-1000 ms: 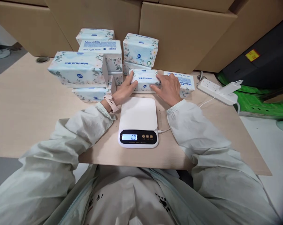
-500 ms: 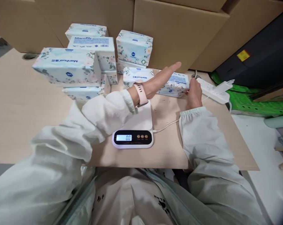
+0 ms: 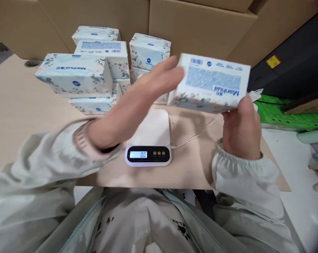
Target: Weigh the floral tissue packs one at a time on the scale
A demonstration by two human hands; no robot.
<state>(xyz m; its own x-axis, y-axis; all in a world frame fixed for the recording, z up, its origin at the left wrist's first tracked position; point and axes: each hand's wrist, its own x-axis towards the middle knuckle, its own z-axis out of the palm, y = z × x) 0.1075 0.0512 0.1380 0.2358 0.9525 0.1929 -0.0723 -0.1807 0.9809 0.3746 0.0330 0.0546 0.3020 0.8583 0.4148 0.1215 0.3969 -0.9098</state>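
Tissue pack [image 3: 211, 83], one, gripped underneath by right hand [image 3: 241, 128] above the scale [image 3: 149, 140]; blurred left hand [image 3: 132, 105] (fingers spread flat) hides stacked packs [image 3: 95, 66].

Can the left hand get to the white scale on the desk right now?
Probably yes. The left hand hovers open just above the scale, whose top is bare. The tissue pack is lifted clear to the side in the right hand.
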